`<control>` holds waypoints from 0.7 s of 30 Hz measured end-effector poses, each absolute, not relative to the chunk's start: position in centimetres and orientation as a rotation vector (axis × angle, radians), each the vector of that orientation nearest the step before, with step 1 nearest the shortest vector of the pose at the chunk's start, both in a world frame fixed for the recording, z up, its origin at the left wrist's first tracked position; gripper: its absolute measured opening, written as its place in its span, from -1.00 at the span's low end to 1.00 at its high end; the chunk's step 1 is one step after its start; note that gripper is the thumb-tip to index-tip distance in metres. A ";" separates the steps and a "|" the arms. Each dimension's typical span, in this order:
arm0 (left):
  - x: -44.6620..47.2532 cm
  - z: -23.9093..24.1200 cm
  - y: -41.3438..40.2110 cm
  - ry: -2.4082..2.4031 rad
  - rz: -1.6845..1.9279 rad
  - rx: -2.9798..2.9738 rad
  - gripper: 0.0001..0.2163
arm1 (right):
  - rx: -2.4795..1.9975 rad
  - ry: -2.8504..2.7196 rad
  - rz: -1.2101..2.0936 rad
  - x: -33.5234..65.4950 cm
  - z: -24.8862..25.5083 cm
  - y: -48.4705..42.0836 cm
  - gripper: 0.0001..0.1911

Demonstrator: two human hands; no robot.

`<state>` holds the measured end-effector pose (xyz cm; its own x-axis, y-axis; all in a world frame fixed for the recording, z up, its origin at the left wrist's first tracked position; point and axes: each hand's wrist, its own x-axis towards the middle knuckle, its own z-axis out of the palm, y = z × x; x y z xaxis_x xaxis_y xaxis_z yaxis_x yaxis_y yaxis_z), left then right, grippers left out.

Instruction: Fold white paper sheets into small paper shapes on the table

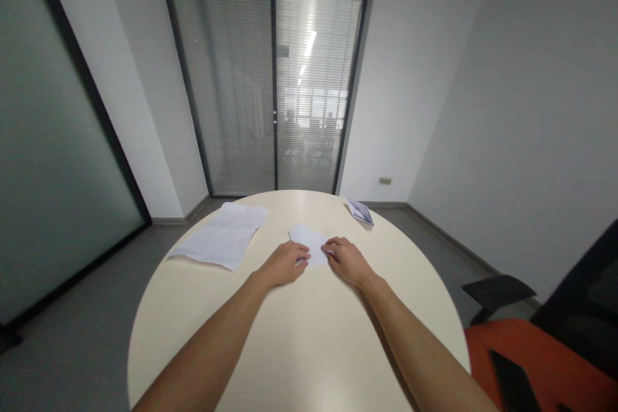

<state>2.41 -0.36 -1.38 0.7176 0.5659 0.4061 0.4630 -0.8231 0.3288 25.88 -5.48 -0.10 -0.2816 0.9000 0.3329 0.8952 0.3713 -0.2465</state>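
A small folded white paper (309,239) lies near the middle of the round cream table (299,341). My left hand (286,262) rests on the paper's near left edge, fingers curled down and pressing it. My right hand (346,259) presses the paper's right edge with bent fingers. Both forearms stretch across the table toward it. The near part of the paper is hidden under my fingers.
A stack of larger white sheets (223,237) lies at the table's far left. A small folded paper piece (361,211) sits at the far right edge. An orange and black chair (545,354) stands at the right. Glass doors with blinds (273,87) are beyond.
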 end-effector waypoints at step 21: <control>2.0 -1.7 -0.2 0.839 0.687 2.691 -0.75 | -1.690 -2.299 0.165 26.4 -0.7 -5.9 -0.53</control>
